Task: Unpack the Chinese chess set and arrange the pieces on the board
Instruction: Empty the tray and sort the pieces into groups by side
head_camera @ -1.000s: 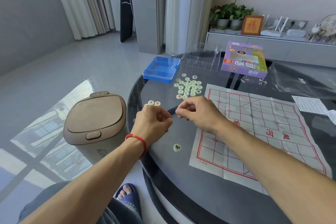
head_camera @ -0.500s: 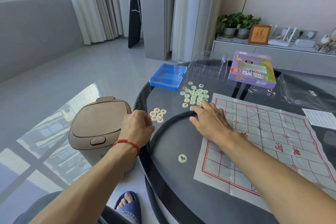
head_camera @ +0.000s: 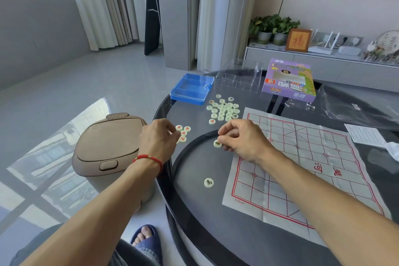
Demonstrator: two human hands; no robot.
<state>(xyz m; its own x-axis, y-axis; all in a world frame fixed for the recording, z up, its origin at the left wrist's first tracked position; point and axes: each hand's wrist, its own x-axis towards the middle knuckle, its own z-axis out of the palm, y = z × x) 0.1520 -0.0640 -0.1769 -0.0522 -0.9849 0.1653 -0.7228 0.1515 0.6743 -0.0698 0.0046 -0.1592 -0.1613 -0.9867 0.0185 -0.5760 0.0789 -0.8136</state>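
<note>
A paper chess board with red lines lies on the dark round table. A heap of pale round pieces sits beyond the board's far left corner. A small group of red-marked pieces lies at the table's left edge, and my left hand rests with its fingertips on them. My right hand pinches a black-marked piece just left of the board. One lone black-marked piece lies nearer to me.
A blue plastic case, a clear tray and the purple set box stand at the far side. A clear bag and a paper slip lie to the right. A tan lidded bin stands on the floor at left.
My right hand reached to the heap and drew back toward me with a black-marked piece. My left hand moved out to the red group at the table's edge and set pieces there.
</note>
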